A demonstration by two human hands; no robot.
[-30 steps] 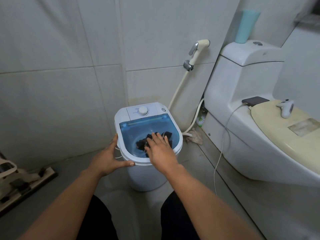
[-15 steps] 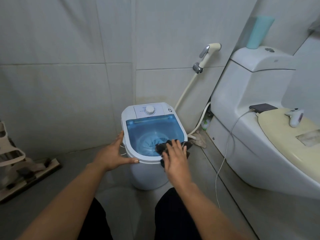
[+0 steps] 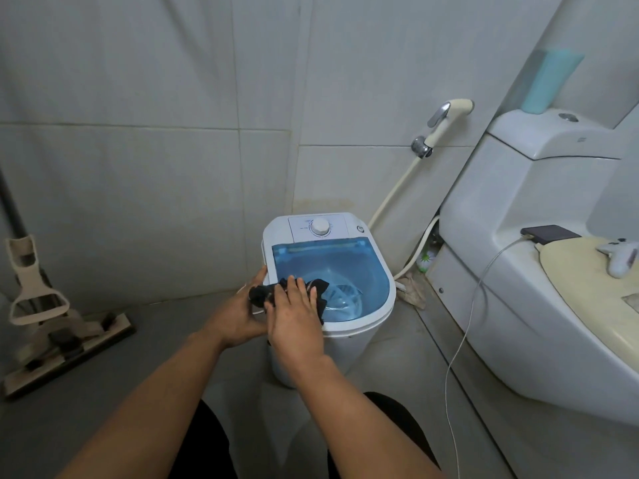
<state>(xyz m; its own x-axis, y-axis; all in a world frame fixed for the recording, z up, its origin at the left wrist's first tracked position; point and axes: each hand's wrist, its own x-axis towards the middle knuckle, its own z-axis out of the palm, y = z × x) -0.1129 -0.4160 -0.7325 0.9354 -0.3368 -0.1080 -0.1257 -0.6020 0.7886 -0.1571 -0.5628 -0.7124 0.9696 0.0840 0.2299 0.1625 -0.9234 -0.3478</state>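
A mop (image 3: 52, 326) rests on the floor at 9 o'clock. The left hand (image 3: 238, 316) is curled around the left end of the dark cloth (image 3: 261, 294). The right hand (image 3: 295, 319) is just beside it, with its fingers bent over the middle of the cloth. Both hands grip it, and both are right on it. The cloth runs long from 9 o'clock to 3 o'clock. It sits over the washer (image 3: 383, 305) rim at 7 o'clock, and its right end hangs over the blue tub (image 3: 345, 267). I think the next job is to squeeze it there. I see only 1 white wheel in the tub, no other clothes. I cannot tell if there is water. At 3 o'clock is the toilet (image 3: 518, 323), with 1 phone (image 3: 549, 234) on it.
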